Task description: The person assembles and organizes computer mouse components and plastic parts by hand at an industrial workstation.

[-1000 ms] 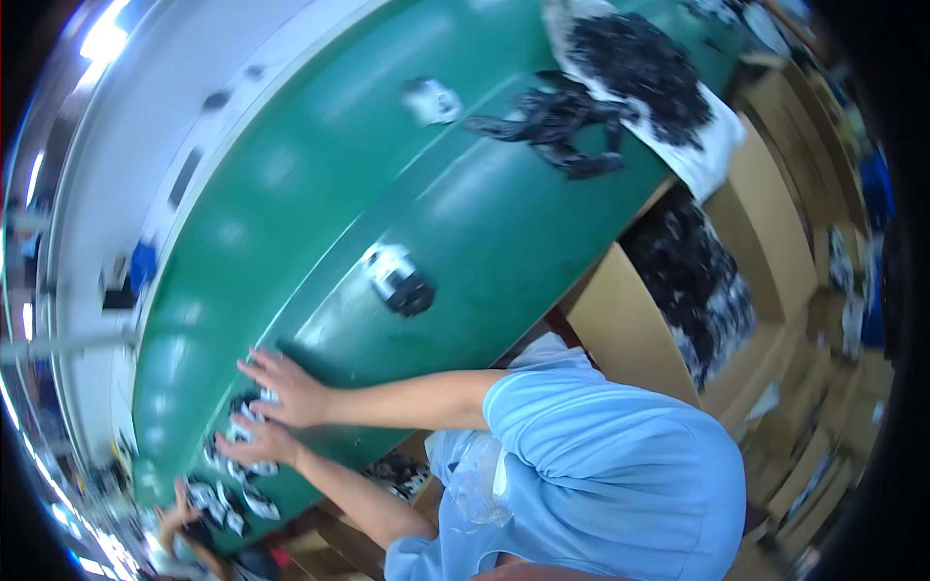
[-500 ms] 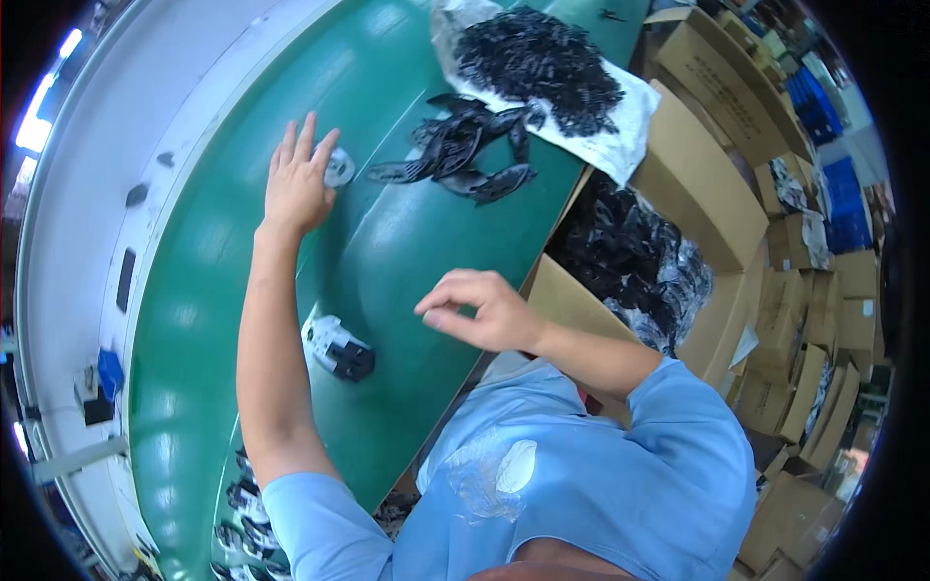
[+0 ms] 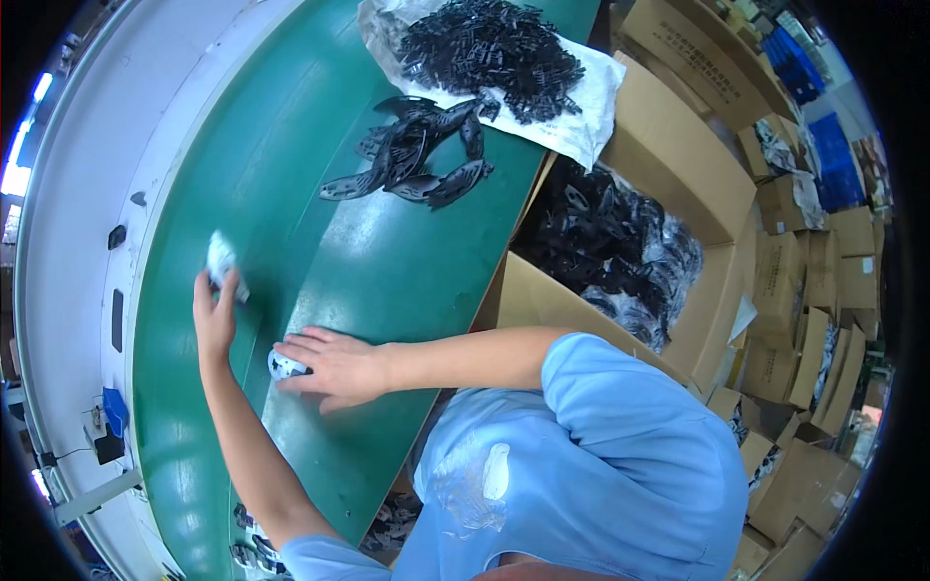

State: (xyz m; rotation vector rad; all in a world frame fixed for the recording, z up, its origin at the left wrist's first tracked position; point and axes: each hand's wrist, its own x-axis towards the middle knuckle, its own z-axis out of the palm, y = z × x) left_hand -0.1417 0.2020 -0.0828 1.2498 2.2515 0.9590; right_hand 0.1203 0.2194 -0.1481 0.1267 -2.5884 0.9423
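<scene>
My left fingers pinch a white part over the bench, opened about its width, though blurred. Below them sit grouped parts; whether those are finished I cannot tell. My right fingers spread over a second part, touching it. Beyond them black parts and clips on a bag lie loose; right of them, a box holds more, so I judge plenty is left.

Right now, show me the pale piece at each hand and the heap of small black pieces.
Pale piece (image 3: pixel 222 254) at the left hand (image 3: pixel 215 312): head view, its exposed face.
Other pale piece (image 3: pixel 283 366), partly under the right hand (image 3: pixel 346 370): head view, its uncovered end.
Heap of small black pieces (image 3: pixel 492 60): head view, its middle.
</scene>
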